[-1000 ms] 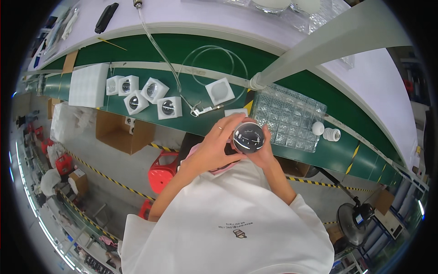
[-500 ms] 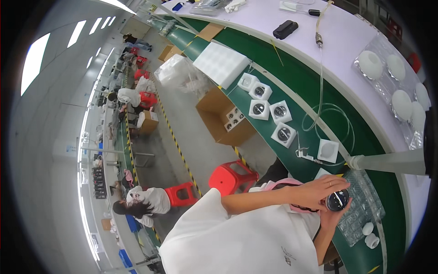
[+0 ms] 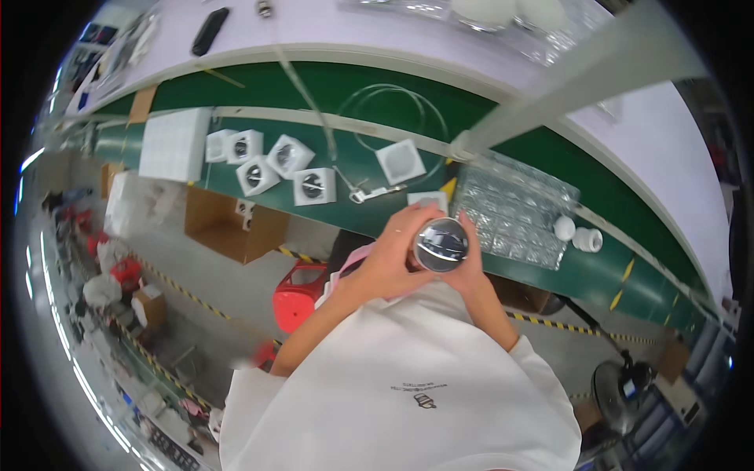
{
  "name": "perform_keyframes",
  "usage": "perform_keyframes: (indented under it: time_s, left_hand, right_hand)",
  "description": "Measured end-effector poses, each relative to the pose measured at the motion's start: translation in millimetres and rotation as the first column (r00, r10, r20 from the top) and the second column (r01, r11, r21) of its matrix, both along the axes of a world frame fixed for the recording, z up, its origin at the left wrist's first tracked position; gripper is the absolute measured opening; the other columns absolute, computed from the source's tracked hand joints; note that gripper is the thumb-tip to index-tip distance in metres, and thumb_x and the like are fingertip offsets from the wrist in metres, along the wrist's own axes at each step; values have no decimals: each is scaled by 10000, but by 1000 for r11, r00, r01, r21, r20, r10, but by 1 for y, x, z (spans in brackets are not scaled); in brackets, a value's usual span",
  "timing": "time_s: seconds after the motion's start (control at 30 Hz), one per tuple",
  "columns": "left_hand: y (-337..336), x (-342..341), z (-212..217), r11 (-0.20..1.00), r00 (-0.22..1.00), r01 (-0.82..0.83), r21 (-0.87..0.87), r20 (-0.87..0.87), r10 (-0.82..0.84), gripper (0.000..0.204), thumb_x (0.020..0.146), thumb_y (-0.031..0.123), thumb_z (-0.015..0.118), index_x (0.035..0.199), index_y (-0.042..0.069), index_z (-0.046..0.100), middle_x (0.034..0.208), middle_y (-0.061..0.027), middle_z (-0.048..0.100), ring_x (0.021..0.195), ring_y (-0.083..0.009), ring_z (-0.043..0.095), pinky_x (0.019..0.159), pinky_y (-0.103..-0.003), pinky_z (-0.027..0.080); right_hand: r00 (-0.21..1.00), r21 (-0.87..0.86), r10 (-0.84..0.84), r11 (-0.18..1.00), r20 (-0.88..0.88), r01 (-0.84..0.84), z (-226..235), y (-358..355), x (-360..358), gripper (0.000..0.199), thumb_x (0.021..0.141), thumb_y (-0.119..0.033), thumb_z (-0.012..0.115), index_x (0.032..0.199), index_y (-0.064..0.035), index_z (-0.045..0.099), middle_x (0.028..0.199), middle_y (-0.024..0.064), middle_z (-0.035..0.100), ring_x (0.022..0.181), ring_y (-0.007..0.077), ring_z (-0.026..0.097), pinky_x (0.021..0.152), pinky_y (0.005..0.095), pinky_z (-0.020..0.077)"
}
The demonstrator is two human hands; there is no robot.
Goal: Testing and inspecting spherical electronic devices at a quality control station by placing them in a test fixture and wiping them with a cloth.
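Between my two hands is a round, glossy black dome piece point(image 3: 441, 245) with a pale rim, its shiny face turned up. My left hand point(image 3: 390, 257) wraps its left side and my right hand point(image 3: 469, 265) closes round its right side. What lies under the piece is hidden by my fingers. Just beyond my fingertips is a white foam block point(image 3: 428, 202). Another foam block point(image 3: 400, 162) with a round recess lies farther off, beside a small white nozzle point(image 3: 363, 195) on a clear hose.
Several white foam blocks point(image 3: 314, 187) holding dark round pieces stand at the left, near a large white foam slab point(image 3: 174, 144). A clear blister tray point(image 3: 510, 210) and white round parts point(image 3: 587, 239) lie right. Below are a cardboard box point(image 3: 228, 226) and red stool point(image 3: 297, 302).
My view has swung toward the right, so the bench now runs across the picture. Both hands keep hold of the black dome piece, now seen nearer the middle.
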State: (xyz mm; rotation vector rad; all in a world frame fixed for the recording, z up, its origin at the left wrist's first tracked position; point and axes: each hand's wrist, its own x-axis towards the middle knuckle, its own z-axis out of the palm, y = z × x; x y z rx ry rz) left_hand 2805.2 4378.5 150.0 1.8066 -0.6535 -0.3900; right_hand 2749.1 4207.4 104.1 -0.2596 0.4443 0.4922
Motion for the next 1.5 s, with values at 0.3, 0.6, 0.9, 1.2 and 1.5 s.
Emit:
perform_keyframes:
  time_s: [0.3,0.6,0.9,1.2,1.5]
  left_hand:
    - [0,3,6,994,994,90,61,51,-94,1161,681,106,913,1587,103,187,1411,-136,503,1312,-311,496,1014,-401,504]
    - [-3,2,2,998,996,58,30,60,-59,971,691,102,845,1505,9,323,1426,-191,495,1330,-404,445,1113,-468,367]
    - [-8,13,11,986,965,129,104,214,-149,1038,717,131,830,1556,23,229,1431,-246,457,1356,-465,396,1158,-518,324]
    - [-15,23,7,960,964,160,231,174,-203,1092,709,177,854,1580,53,206,1428,-217,480,1336,-456,422,1158,-494,336]
    - [-18,20,3,945,971,152,289,133,-197,1091,724,164,860,1578,30,195,1409,-180,502,1334,-403,441,1130,-480,358]
  right_hand:
    - [998,-180,63,982,-1,-62,16,-1,9,638,1019,-611,349,1393,-116,495,1249,118,631,1142,282,649,953,483,551]
    - [997,-79,-25,996,70,30,-1,-3,3,586,1041,-556,373,1352,-85,533,1246,92,635,1152,248,638,1005,436,521]
    - [958,-227,-244,952,-150,207,-3,3,2,627,1017,-595,369,1419,-132,500,1391,69,557,1275,242,545,1051,431,456]
    - [979,-244,-151,963,-135,115,-29,-6,4,608,1020,-594,377,1393,-135,517,1350,68,593,1241,250,575,1044,445,461]
    - [991,-231,-131,965,-13,124,-14,-2,11,561,1085,-493,294,1386,-72,512,1333,75,595,1237,212,576,1056,394,466]
